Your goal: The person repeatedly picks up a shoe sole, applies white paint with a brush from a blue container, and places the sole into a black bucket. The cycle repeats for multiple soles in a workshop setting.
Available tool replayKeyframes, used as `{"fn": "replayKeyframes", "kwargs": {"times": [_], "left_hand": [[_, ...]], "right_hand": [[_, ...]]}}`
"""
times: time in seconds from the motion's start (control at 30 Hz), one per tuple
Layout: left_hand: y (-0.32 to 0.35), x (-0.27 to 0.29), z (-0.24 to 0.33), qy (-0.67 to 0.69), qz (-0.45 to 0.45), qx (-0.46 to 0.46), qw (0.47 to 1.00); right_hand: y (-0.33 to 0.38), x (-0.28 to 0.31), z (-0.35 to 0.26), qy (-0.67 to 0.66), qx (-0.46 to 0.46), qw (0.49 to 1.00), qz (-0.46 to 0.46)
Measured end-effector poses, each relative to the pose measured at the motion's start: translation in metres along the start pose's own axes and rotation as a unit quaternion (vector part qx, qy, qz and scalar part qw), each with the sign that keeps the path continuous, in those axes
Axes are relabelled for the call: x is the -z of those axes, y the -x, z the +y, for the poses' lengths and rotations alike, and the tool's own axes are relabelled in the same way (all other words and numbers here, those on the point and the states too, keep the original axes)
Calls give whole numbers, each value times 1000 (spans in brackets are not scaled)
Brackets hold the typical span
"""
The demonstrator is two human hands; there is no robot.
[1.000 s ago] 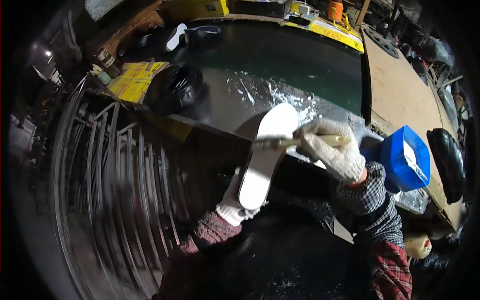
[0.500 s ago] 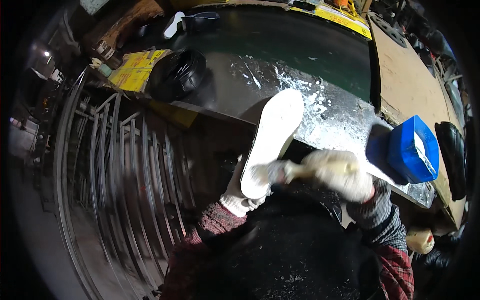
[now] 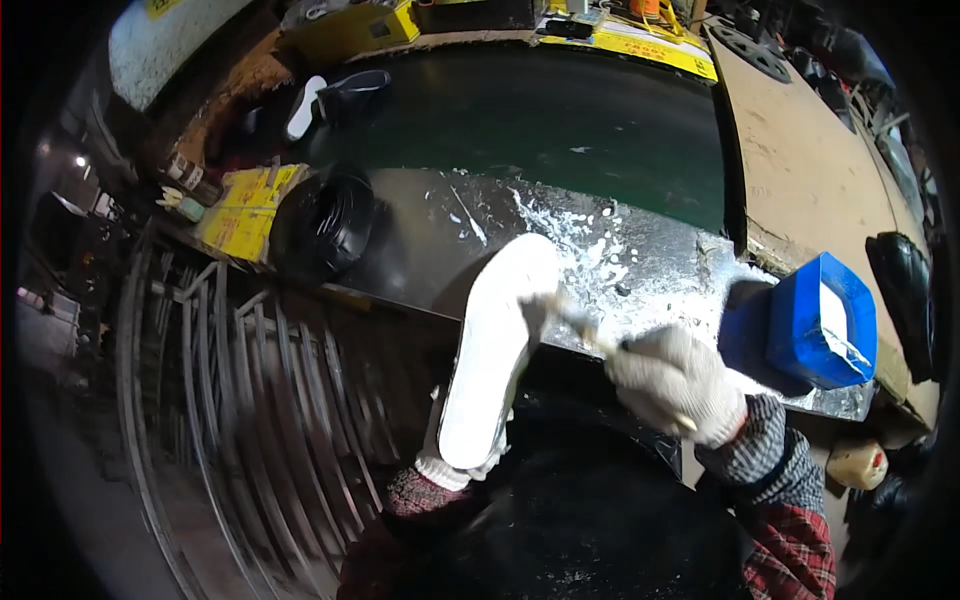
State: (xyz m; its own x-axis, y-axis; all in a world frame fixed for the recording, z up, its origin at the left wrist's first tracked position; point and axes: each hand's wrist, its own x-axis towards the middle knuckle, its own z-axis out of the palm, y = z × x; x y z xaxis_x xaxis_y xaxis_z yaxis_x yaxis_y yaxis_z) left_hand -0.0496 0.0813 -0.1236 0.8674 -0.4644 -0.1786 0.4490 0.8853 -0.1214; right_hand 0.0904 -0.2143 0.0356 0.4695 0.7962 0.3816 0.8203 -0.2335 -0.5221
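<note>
Currently we hold a white shoe sole (image 3: 492,355) upright, left hand (image 3: 452,462) fingers curled behind its lower end; right hand (image 3: 676,383) fingers closed round a brush (image 3: 580,325), bristles touching the sole. Judged step: gluing; next calls for even strokes.

A long white shoe sole (image 3: 495,350) was held up on end, its rounded toe pointing away toward the workbench and its heel down near the person's body. It leaned slightly, the flat pale face turned up toward the camera. The left hand (image 3: 455,462), in a white knit glove, gripped it from beneath at the heel, mostly hidden behind it. A small brush (image 3: 575,325) with a pale, blurred tip lay against the sole's right edge near the middle. The right hand (image 3: 675,385), also in a white knit glove, was closed around the brush handle.
</note>
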Motion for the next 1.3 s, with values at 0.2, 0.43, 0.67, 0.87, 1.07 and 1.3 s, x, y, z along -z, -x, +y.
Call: {"fn": "replayKeyframes", "kwargs": {"times": [0.2, 0.43, 0.67, 0.87, 1.07, 1.3], "left_hand": [[-45, -96, 60, -140, 86, -117, 979], [-125, -151, 111, -286, 130, -370, 874], [-41, -225, 185, -821, 382, -419, 71], [3, -208, 236, -864, 423, -268, -55], [33, -220, 189, -802, 363, -467, -86], [26, -236, 157, -797, 377, -467, -67]], "right_hand": [[-24, -14, -7, -7, 76, 997, 11], [12, -2, 5, -19, 0, 989, 148], [55, -7, 19, -38, -157, 973, 165], [52, -10, 11, -8, -124, 972, 197], [116, 63, -6, 112, -147, 886, 424], [192, 144, -6, 160, -270, 809, 497]]}}
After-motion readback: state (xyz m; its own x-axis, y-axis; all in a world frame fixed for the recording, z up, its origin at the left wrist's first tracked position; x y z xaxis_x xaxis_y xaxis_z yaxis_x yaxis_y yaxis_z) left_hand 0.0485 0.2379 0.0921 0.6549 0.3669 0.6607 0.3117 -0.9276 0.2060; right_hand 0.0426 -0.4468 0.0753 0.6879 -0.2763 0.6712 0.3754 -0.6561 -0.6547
